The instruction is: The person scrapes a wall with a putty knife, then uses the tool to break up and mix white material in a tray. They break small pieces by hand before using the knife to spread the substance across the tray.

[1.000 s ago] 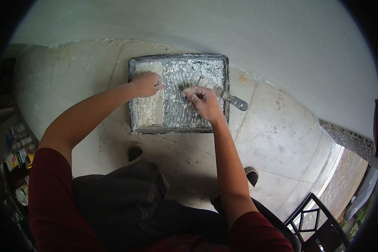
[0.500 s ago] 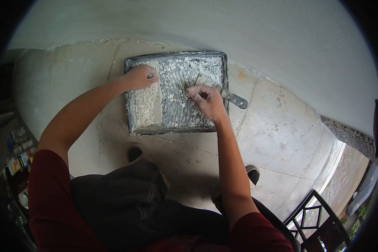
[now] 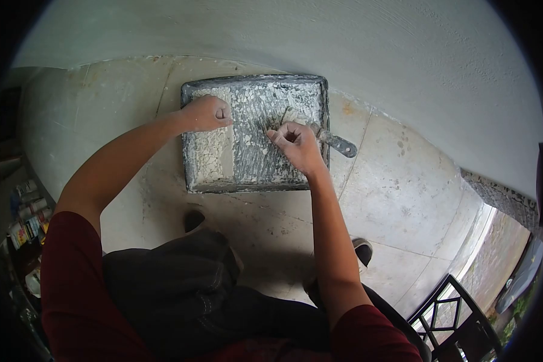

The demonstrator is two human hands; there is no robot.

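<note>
Far left of the paint tray, a shelf of small cans and bottles stands at the edge of view. The tray lies on the tiled floor against the pale wall, its bed crusted with dried, flaking white paint. The left hand is curled into a fist on the tray's left part, over the thick white patch; whether it pinches a flake I cannot tell. It has slid a little rightward since half a second ago, and the tray has settled slightly lower and to the right in view, so the hand seems to be bracing it. Right of that, the right hand is closed around a putty knife, blade pressed to the tray's ribbed centre, grey handle sticking out over the right rim. Compared with a second ago the blade sits a touch higher on the bed (a short scraping stroke, by my reading), so loosening of paint looks under way with plenty of crust left. Right of the tray, a shoe and a black metal frame show
</note>
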